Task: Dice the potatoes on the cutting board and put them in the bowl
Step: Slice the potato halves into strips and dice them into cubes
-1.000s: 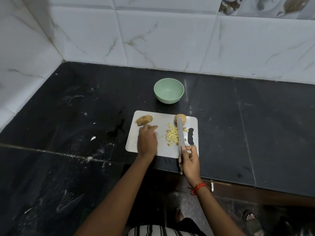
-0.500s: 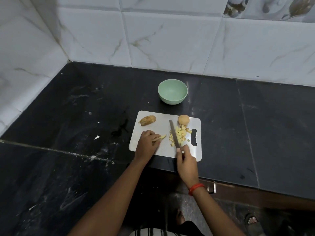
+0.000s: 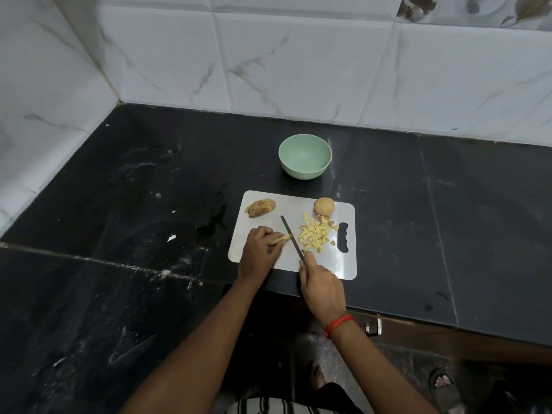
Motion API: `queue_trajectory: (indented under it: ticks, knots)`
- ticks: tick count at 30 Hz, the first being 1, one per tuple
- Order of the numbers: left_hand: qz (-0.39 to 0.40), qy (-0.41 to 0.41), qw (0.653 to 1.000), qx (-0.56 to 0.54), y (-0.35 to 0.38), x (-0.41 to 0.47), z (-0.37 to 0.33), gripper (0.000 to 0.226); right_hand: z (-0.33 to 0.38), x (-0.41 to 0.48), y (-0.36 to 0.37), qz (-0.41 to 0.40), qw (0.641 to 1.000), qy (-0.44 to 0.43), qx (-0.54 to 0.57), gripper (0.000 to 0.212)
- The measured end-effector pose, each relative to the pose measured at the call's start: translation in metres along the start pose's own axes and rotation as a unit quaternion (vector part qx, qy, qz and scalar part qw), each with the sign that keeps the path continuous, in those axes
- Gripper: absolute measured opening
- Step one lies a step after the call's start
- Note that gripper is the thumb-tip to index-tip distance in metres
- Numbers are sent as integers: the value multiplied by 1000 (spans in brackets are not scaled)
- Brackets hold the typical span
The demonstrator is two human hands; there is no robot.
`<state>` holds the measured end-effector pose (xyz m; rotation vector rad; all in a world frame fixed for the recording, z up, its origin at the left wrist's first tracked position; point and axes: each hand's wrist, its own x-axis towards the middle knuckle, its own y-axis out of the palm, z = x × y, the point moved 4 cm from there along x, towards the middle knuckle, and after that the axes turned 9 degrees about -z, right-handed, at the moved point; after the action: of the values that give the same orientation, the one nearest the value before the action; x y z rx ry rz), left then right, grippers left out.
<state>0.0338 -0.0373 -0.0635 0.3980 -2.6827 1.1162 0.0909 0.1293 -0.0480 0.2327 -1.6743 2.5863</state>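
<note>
Gripping the knife handle, the right hand (image 3: 322, 288) has its fingers curled round it, forefinger lying forward towards the blade. The knife (image 3: 290, 236) slants up and to the left across the cutting board (image 3: 346, 265). The left hand (image 3: 259, 253) is curled over a few potato strips (image 3: 281, 239) and pins them to the board, their ends poking out right beside the blade.

The step in hand looks like cross-cutting these strips into cubes. To do it well, tuck the left fingertips back behind the knuckles, keep the strips bunched and level, and bring the blade straight down in even steps so the cubes match those already cut.

Right of the blade lies a pile of diced potato (image 3: 316, 236). A round uncut potato (image 3: 324, 207) sits just beyond it, and a potato piece (image 3: 260, 207) lies near the far left corner. The green bowl (image 3: 304, 171) stands on the bench (image 3: 433, 210) just past the board and looks empty, so I judge the transfer is not yet begun.
</note>
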Motion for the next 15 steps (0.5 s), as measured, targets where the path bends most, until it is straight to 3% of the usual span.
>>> queue_trajectory:
  ticks: [4,8,15]
  knots:
    - [0,2,1000,-3,-1,0,-1,21,4,-8,1,31,997,-12,-63,10]
    - [-10,-12,1000,4,-2,0,-1,21,12,-15,8,34,992,6,-124,26]
    - [-17,-20,999,-25,-5,-2,0,26,3,-14,1,-41,997,35,-53,13]
